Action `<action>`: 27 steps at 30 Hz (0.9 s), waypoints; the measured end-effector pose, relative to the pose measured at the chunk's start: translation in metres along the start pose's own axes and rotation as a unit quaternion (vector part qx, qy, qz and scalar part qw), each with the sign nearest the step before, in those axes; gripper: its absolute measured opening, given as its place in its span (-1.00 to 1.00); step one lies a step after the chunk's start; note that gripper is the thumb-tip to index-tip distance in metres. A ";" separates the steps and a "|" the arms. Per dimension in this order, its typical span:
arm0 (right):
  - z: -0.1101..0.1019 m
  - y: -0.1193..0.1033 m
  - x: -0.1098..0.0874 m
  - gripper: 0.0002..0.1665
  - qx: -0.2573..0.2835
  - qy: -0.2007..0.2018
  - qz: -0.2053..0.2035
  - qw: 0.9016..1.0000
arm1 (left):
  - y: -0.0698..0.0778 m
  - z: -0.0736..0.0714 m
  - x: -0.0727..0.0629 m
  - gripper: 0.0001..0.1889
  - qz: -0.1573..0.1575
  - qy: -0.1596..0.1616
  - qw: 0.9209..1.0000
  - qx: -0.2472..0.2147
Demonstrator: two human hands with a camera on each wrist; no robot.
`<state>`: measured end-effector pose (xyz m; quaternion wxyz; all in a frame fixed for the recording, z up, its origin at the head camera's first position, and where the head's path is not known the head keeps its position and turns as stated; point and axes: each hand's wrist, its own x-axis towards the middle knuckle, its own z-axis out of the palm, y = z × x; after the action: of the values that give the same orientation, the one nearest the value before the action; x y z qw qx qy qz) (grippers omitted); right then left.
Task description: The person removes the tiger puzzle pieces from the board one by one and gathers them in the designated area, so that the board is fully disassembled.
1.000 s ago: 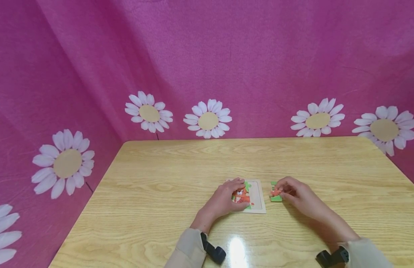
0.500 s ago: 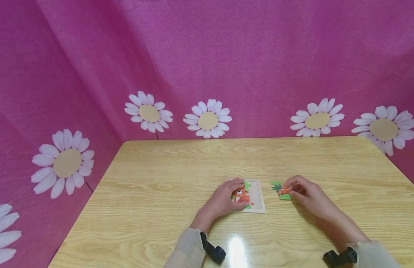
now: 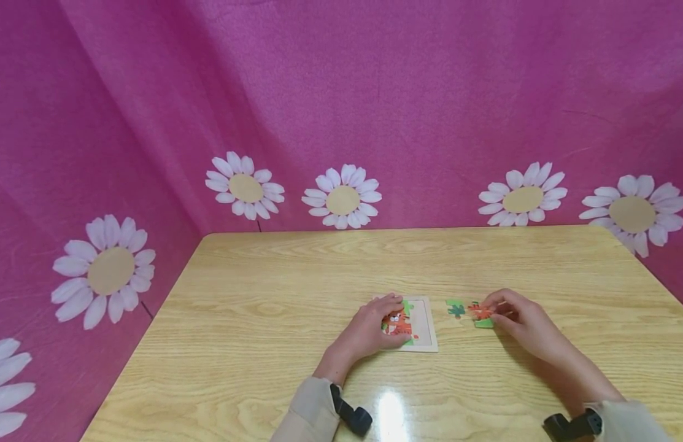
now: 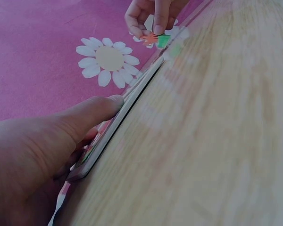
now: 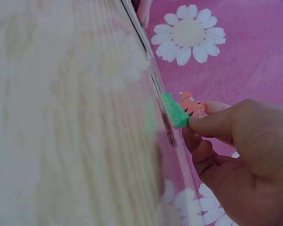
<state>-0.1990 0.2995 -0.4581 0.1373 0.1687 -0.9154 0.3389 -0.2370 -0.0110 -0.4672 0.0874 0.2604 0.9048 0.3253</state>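
Note:
On the table lies a pale wooden puzzle board (image 3: 428,325), its left part filled with pieces of an orange tiger picture on green. My left hand (image 3: 366,326) holds this board from the left, thumb toward the near side and fingers along the far side; palm and fingers hide its left end. In the left wrist view the thumb lies on the board's rim (image 4: 127,110). To the right, my right hand (image 3: 520,319) pinches an orange-and-green puzzle piece (image 5: 175,112) between thumb and fingers. A green puzzle piece (image 3: 455,308) lies between the board and this hand.
The wooden table (image 3: 297,270) reaches back to a pink curtain (image 3: 418,110) with white daisies. Both wrists carry black cameras, one on the left wrist (image 3: 359,420) and one on the right (image 3: 559,425).
My right hand has moved to the right with the orange-and-green puzzle piece, away from the green piece, which now shows in full. The left hand and the board have stayed put.

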 end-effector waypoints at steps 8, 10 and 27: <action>-0.007 0.007 -0.002 -0.64 -0.003 0.008 0.010 1.000 | 0.000 0.000 0.000 -0.31 -0.003 0.000 1.000 -0.002; -0.009 0.009 -0.003 -0.64 -0.001 0.011 0.007 1.000 | 0.001 0.000 0.000 -0.31 -0.003 0.000 1.000 -0.002; -0.019 0.024 -0.005 -0.71 -0.012 0.003 0.040 0.999 | -0.001 0.000 0.000 -0.31 0.001 0.002 1.000 -0.002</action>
<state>-0.2013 0.3304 -0.4599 0.1286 0.1293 -0.9249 0.3336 -0.2374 -0.0112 -0.4676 0.0858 0.2609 0.9040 0.3276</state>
